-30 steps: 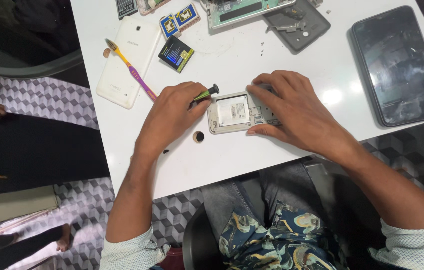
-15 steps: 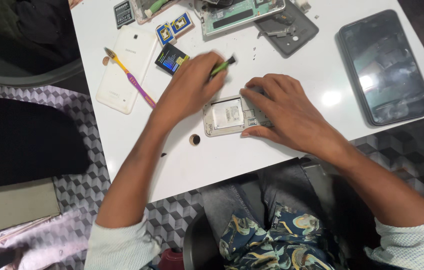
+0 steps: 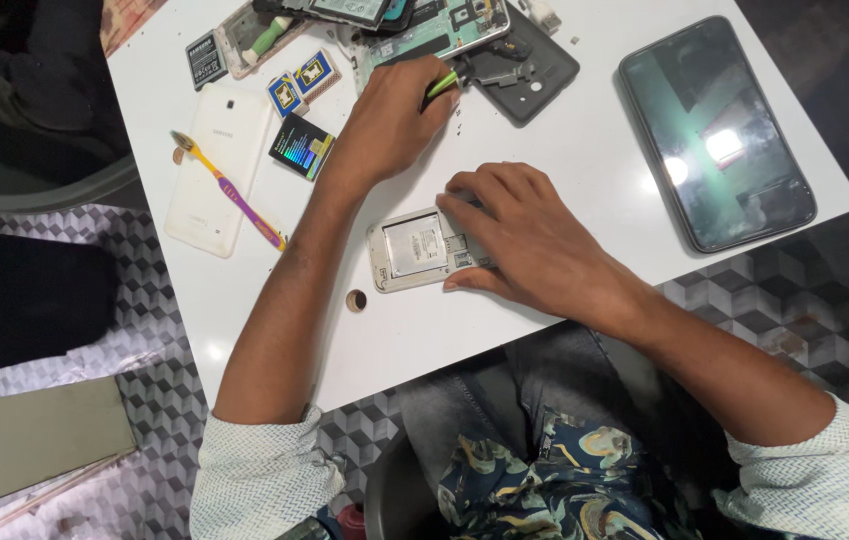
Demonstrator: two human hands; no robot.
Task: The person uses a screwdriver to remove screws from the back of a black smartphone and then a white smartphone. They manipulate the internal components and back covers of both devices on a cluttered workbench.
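Left hand (image 3: 392, 120) closed around green screwdriver (image 3: 442, 85), reaching far; opened phone (image 3: 415, 250) lying near, long axis left-right, pinned under flat right hand (image 3: 525, 240).

Pale textured sleeves pushed up both forearms, grey trousers, a dark patterned cloth in the lap

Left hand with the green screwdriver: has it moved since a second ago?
Yes. The left hand carried the green screwdriver away from the opened phone, up the table to the dismantled parts.
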